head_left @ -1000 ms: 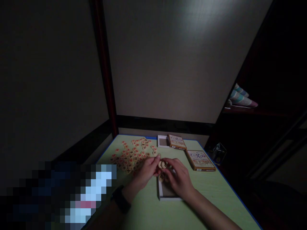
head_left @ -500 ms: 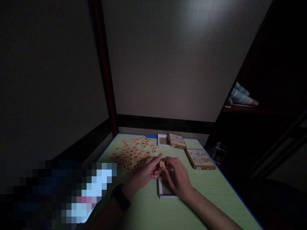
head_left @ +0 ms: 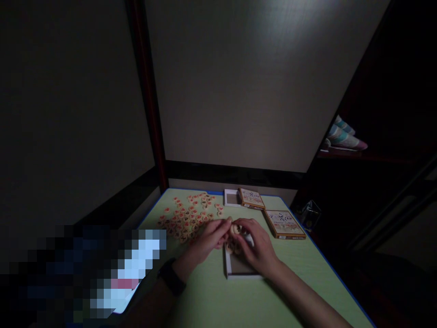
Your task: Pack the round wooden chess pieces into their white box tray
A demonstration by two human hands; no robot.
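Observation:
Above a shallow box tray, my right hand pinches round wooden Chinese chess pieces between thumb and fingers. My left hand, with a dark band on its wrist, is closed and meets the right at these pieces; its fingertips press on their left side. Beneath the hands, a few more pieces lie in the tray's far end, partly covered by the right hand. Many loose pieces with red or dark characters are spread on the table just beyond the left hand.
On the green table with a blue edge, a second tray stands at the back beside a printed box lid. Another printed lid lies at the right edge. A blurred bright screen is at left. Walls stand behind.
Both hands stay together over the tray. The right hand has shifted slightly, and more of the tray and the pieces in it shows. The view has tilted a little.

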